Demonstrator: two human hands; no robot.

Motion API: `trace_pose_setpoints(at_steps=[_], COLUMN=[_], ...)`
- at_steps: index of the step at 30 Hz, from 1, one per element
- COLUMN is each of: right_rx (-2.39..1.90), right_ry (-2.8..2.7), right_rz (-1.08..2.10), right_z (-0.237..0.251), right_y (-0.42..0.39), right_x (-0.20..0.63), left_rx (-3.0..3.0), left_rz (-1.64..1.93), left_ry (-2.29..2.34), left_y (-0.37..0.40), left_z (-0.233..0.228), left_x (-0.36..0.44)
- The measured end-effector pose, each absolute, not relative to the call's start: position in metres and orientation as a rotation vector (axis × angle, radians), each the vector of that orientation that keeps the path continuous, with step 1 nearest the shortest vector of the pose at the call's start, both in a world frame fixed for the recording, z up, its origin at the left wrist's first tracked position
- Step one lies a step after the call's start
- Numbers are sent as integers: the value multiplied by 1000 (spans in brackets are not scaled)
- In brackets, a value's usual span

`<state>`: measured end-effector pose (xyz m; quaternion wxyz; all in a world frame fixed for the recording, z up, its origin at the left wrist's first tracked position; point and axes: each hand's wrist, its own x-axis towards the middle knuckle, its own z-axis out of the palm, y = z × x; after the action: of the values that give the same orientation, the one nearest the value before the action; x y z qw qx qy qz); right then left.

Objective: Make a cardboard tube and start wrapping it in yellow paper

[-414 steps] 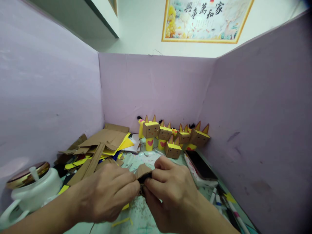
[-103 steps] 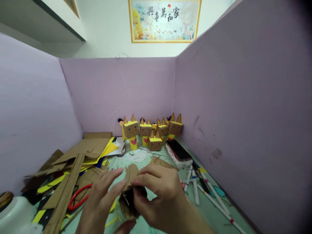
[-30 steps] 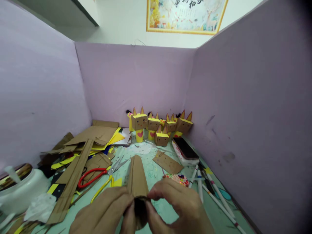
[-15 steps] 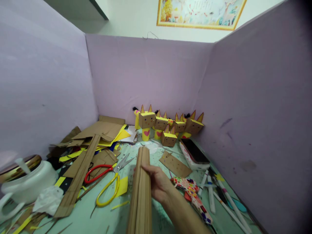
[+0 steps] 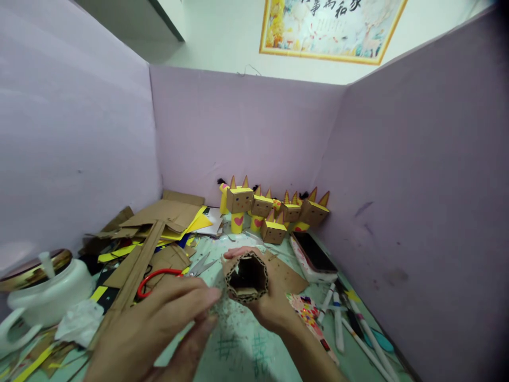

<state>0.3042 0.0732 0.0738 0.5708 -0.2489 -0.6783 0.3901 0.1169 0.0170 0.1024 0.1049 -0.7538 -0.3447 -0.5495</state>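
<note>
A rolled corrugated cardboard tube [image 5: 247, 293] points its open end at me in the middle of the view. My right hand [image 5: 274, 307] is wrapped round it, fingers over the top and far side. Inside, the tube is dark, with a loose-looking cardboard edge along the bottom. My left hand [image 5: 159, 323] hovers to the left of the tube, its thumb and fingers apart and nothing visible between them. Behind that hand lie scissors [image 5: 159, 276] with a red handle, partly hidden.
Cardboard animal figures [image 5: 274, 231] stand by the back wall. Cardboard scraps [image 5: 163, 212] pile up at left, near a white teapot-like pot [image 5: 51, 297] and crumpled tissue [image 5: 81, 323]. At right lie a phone [image 5: 314, 252], a patterned glue gun [image 5: 312, 318] and pens [image 5: 338, 323].
My right hand has turned the tube from lengthwise to end-on, its opening now facing me. My left hand has come into view from below left, covering the scissors' yellow handle.
</note>
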Motion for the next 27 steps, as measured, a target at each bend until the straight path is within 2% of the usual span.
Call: trace_pose_setpoints(at_steps=[8,15,19,27], right_rx=[-694,-825,-801,-789], right_ry=[-1715,-1643,-1939,-2037], right_rz=[753,174,-112,-205], right_z=[63,66,89,102], right_y=[63,16,5,10], right_x=[308,334,342,337], left_rx=[-2534,-2646,-2687,-2416], left_rz=[-1443,-1305,-1338,-1445], left_ry=[-772,-702,-709,-827], left_y=[18,15,13,5], left_z=[114,110,112,120], left_x=[131,128,133,146])
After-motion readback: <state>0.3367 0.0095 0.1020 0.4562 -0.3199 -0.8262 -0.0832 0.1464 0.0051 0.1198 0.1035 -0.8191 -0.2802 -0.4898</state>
